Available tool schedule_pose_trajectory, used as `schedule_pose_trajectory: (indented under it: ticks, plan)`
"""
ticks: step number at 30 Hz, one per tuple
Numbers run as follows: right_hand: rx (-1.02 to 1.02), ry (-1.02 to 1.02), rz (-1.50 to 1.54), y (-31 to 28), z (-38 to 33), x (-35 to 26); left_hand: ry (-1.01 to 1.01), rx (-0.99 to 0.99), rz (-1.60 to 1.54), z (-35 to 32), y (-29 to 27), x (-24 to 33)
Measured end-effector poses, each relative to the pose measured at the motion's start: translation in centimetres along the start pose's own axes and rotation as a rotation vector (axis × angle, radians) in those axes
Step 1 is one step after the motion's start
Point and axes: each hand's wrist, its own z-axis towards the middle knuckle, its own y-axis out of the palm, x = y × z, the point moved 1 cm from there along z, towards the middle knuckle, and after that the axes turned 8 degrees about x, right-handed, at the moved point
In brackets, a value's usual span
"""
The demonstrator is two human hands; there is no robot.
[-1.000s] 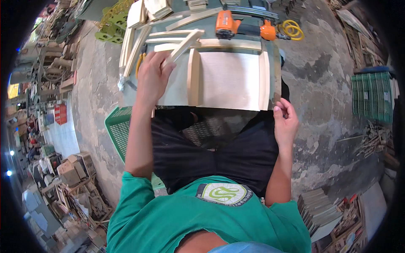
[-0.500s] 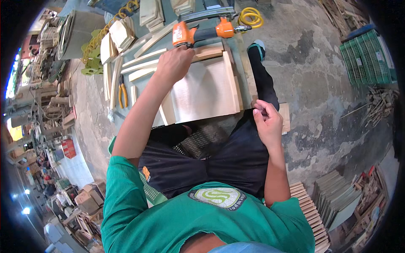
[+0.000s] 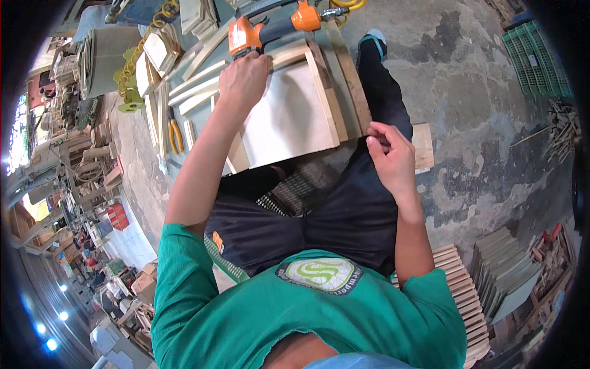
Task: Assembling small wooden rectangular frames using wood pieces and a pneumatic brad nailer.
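Observation:
A shallow wooden frame [image 3: 329,109] with a pale panel [image 3: 286,117] inside it lies on the worktable before me. My left hand [image 3: 244,81] is closed at the frame's far left corner, its fingertips hidden under the knuckles. Right beyond it, an orange and black nail gun [image 3: 278,31] lies across the far side, its orange head touching or nearly touching my knuckles. My right hand [image 3: 392,158] hovers over my right thigh by the table's right edge. Its fingers are loosely bent, the thumb stands apart from them, and nothing shows between them.
Left of the frame lie wooden strips [image 3: 195,92] and orange-handled pliers [image 3: 176,136]. Stacked wood pieces [image 3: 161,48] and a coiled yellow hose [image 3: 166,13] are farther back. Green crates [image 3: 537,60] stand far right; stacked boards [image 3: 505,270] and a slatted wooden pile [image 3: 458,295] are at lower right.
The whole view has shifted, so the frame and nail gun appear higher and farther left. Both hands keep roughly the same places beside the frame and the table edge.

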Motion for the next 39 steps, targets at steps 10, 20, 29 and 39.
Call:
schedule_pose_trajectory:
  ticks: [10, 20, 29, 39]
  plan:
    - [-0.036, -0.148, -0.014, 1.5, 0.7, -4.6, 0.005, 0.203, -0.044, -1.8, 0.8, 0.3]
    - [-0.059, -0.093, -0.275, 5.4, 2.2, -7.2, -0.513, 0.664, -0.431, -13.2, -3.3, -2.8]
    - [-0.24, -0.061, -0.741, 8.2, 5.3, -7.8, -0.802, 0.017, -0.767, -15.2, -1.5, -2.6]
    - [-0.234, -0.115, -0.783, 8.5, 6.1, -7.8, -0.8, 0.067, -0.713, -14.8, -1.5, -2.2]
